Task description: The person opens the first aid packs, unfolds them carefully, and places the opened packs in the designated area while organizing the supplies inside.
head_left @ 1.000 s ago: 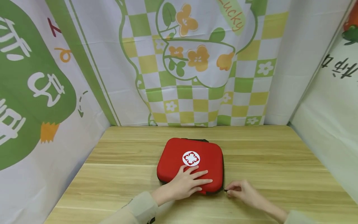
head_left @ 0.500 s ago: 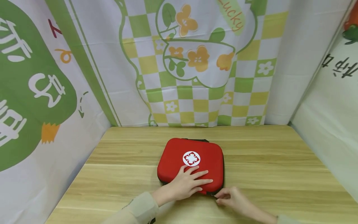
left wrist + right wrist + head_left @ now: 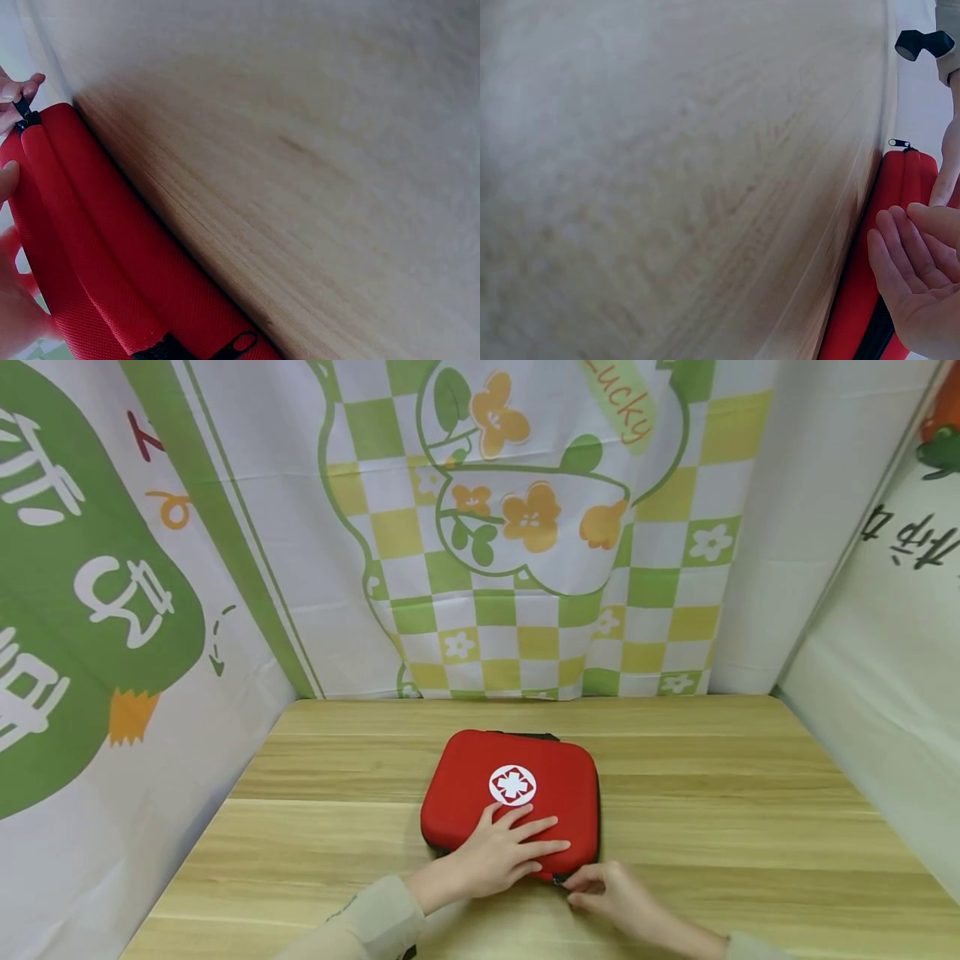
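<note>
A red zippered first-aid case [image 3: 465, 785] with a white round emblem lies on the wooden table. My left hand [image 3: 497, 852] rests on its lid with the fingers spread. At the near right corner, my right hand [image 3: 618, 893] pinches a black zipper pull [image 3: 22, 105] between thumb and fingers. The left wrist view shows a red flap covering the zipper along the near side, with a second zipper pull [image 3: 238, 345] at the other end. In the right wrist view, the right hand's fingers [image 3: 900, 251] hide the pinched pull, and a black zipper band [image 3: 875, 334] runs below.
A black carry handle [image 3: 528, 736] sits at the case's far side. Wooden table [image 3: 712, 777] extends around the case. Printed cloth [image 3: 517, 610] hangs behind the table and along both sides.
My right hand has moved left round the case's near right corner, carrying the zipper pull to the near side. The left hand and the case stay in place.
</note>
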`<state>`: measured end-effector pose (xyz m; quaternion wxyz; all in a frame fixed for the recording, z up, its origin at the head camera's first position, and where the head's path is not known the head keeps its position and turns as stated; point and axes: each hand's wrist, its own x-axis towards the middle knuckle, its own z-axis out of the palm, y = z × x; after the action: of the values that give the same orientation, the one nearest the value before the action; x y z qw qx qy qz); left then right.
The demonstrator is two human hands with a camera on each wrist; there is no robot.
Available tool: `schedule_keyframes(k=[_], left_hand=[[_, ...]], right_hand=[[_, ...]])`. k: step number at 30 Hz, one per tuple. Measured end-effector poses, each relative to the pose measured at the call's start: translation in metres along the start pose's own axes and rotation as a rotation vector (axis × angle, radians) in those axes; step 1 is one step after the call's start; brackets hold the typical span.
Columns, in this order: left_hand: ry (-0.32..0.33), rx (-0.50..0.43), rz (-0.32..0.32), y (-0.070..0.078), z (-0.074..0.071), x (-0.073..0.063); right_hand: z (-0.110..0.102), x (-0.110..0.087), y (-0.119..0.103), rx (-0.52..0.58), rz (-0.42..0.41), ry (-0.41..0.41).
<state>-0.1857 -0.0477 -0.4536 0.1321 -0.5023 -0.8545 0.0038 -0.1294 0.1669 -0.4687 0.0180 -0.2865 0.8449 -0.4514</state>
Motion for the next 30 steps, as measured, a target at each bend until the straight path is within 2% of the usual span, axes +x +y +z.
schedule_keyframes(k=[3,6,11,14,19,22,25,30], left_hand=[[-0.002,-0.002,-0.008,0.0,0.001,-0.001],[0.002,-0.003,-0.013,0.001,0.001,-0.001],[0.003,0.0,-0.013,0.002,0.002,-0.001],[0.008,-0.002,-0.014,0.003,0.004,-0.001],[0.008,0.001,-0.016,0.004,0.006,0.0],[-0.009,-0.011,-0.027,0.005,0.006,-0.001],[-0.021,-0.023,-0.036,0.005,0.006,-0.001],[-0.014,-0.016,-0.033,0.006,0.004,-0.001]], right_hand=[[-0.001,0.0,0.001,-0.024,-0.023,-0.002],[-0.006,0.001,0.001,0.005,-0.026,-0.019],[-0.025,0.006,-0.003,0.035,0.036,-0.004],[-0.04,0.016,-0.003,-0.011,0.091,0.078],[-0.055,0.041,0.016,-0.119,0.137,0.294],[-0.06,0.058,0.032,-0.141,0.164,0.35],[-0.065,0.074,0.044,-0.138,0.197,0.352],[-0.071,0.094,0.056,-0.076,0.242,0.235]])
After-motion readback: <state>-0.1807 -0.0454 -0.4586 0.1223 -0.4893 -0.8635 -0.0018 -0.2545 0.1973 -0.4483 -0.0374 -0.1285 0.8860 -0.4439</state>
